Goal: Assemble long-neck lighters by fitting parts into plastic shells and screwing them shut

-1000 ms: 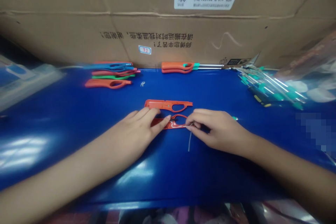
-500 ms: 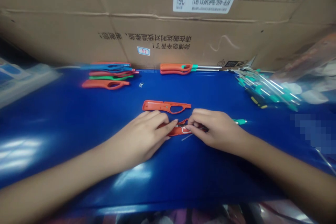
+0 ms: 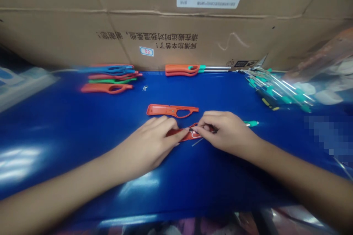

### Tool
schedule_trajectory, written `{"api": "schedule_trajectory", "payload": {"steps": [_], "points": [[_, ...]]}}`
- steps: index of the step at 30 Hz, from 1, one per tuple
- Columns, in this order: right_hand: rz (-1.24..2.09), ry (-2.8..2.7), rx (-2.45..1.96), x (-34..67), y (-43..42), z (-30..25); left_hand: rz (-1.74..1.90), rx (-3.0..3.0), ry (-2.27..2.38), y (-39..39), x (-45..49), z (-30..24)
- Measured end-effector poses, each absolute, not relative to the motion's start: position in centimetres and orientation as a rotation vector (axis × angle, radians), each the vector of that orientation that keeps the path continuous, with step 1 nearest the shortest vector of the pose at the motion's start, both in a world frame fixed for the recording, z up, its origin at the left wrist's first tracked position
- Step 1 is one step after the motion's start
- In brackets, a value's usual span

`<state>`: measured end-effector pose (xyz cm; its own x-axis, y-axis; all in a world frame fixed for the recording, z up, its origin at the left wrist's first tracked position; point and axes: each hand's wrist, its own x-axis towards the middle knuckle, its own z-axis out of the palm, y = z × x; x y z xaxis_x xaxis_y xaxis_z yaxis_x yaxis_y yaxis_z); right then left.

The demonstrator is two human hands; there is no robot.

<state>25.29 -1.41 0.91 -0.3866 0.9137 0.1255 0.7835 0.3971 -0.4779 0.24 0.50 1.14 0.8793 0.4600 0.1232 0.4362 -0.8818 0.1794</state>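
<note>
An orange lighter half shell [image 3: 185,137] lies between my hands, its open side up, with a pale wire looping inside it. My left hand [image 3: 156,140] is closed round its left part, index finger pressing near the middle. Over the trigger-loop end, my right hand [image 3: 227,130] pinches down with thumb and fingertips; what is between them is too small to make out. A green nozzle collar [image 3: 251,123] shows beyond the right hand. Just behind, a second orange half shell [image 3: 162,110] rests on the blue table, hollow side up, apart from both hands.
Orange, red, green and blue handle shells [image 3: 107,88] are stacked at the back left, near small white bits [image 3: 145,88]. Orange lighters with metal tubes [image 3: 182,69] lie against the cardboard box [image 3: 124,22]. Green-collared metal tubes [image 3: 286,91] and a black-yellow tool [image 3: 266,102] are at right.
My left index fingertip and right fingertips have come closer together over the half shell. The whole scene has shifted slightly left and up as the camera moved.
</note>
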Motion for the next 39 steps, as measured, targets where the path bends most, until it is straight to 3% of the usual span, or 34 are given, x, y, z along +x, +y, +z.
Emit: {"api": "schedule_trajectory", "payload": {"steps": [16,24,31,39], "points": [[0.525,-2.259,-1.401,24.8,-1.6,1.0,0.174,3.092,0.652,0.2,0.4,1.2],[0.298,-2.164,-1.516,25.9,-0.6,1.6,0.222,3.078,0.684,0.5,-0.1,1.4],[-0.225,-1.652,-2.128,36.0,4.2,3.1,0.198,3.158,0.716,1.0,-1.2,1.4],[-0.048,-1.508,-2.51,42.4,5.1,3.2,0.303,3.125,0.675,1.4,-1.4,1.3]]}}
